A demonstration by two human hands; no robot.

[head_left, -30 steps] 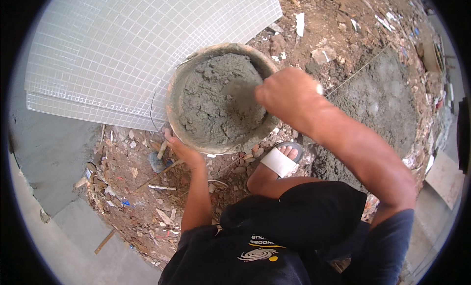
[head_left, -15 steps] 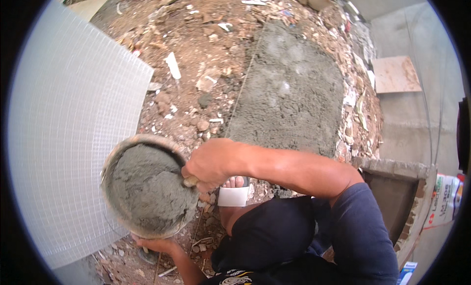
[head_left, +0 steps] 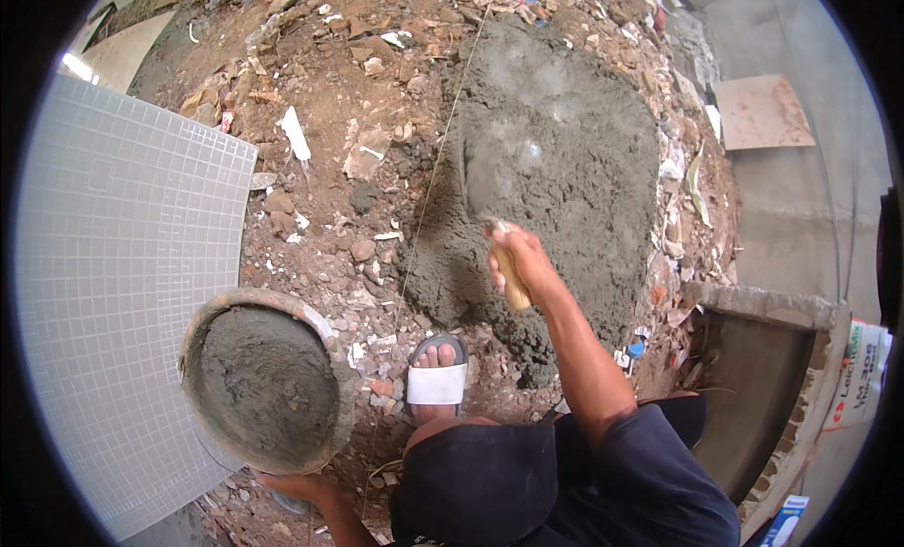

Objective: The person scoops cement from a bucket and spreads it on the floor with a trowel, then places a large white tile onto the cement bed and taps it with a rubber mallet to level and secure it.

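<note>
We see the right hand (head_left: 520,265) with its fingers wrapped tight around a trowel (head_left: 490,185), its blurred blade over the mortar bed (head_left: 565,161) at 12 o'clock. At 7 o'clock, the left hand (head_left: 299,488) touches the mortar pan (head_left: 264,378)'s near rim; we cannot tell its grip. A sandalled foot (head_left: 436,378) stands between them.

Grey mortar (head_left: 565,142), white gridded tiles (head_left: 113,293)

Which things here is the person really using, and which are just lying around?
In use:
right hand holding a wooden-handled trowel
grey mortar bed
round pan of mortar, left hand at its rim
taut string line

Lying about:
rubble
white tile sheet
brown tile
</note>
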